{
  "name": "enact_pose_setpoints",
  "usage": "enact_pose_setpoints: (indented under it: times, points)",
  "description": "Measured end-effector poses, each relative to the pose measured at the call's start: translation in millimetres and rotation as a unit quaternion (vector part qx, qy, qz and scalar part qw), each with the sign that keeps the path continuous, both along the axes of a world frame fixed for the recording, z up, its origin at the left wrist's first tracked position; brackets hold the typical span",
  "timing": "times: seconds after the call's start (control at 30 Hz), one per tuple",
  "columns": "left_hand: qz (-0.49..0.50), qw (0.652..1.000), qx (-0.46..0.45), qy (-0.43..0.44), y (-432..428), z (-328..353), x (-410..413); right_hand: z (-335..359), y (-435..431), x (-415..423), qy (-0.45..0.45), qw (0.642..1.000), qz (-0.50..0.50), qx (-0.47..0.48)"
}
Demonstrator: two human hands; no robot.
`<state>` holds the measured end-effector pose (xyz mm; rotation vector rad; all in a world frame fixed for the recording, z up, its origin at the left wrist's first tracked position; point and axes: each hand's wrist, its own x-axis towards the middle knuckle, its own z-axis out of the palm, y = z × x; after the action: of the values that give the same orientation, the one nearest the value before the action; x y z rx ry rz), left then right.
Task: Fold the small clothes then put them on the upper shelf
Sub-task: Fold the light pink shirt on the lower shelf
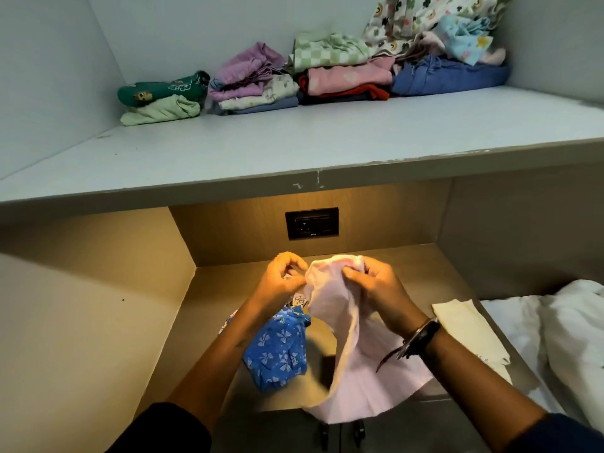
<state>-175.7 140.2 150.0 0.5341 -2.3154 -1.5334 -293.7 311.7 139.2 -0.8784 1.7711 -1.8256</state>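
A pale pink garment (346, 338) hangs over the lower counter (228, 282), held up by its top edge. My left hand (286, 277) pinches its left corner and my right hand (376, 286) grips the edge beside it. Under my left forearm lies a crumpled blue garment with white bows (277, 348). Folded small clothes stand in stacks at the back of the upper shelf (294, 142): a green pile (163, 98), a lilac pile (251, 80) and a checked green and pink pile (340, 67).
A cream cloth (464, 325) lies on the counter to the right, next to white bedding (555, 338). Unfolded patterned clothes (434, 24) are heaped at the shelf's back right over a blue piece (447, 76). A black wall socket (312, 223) sits behind the counter.
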Motion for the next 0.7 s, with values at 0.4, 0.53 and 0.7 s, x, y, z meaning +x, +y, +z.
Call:
enact_pose_setpoints:
  times: [0.4,0.53,0.7]
  points:
    - [-0.111,0.993,-0.024,-0.015,-20.2,38.3,-17.3,33.7,13.2,-57.4,-0.020,0.999,0.001,0.046]
    - [-0.042,0.988,-0.144,0.022,-19.7,74.4,-53.9,56.2,-12.5,-87.1,-0.005,0.992,-0.107,0.065]
    - [0.097,0.979,-0.147,0.102,-10.6,95.7,-71.1,88.8,-24.7,-108.4,0.008,0.994,-0.103,-0.047]
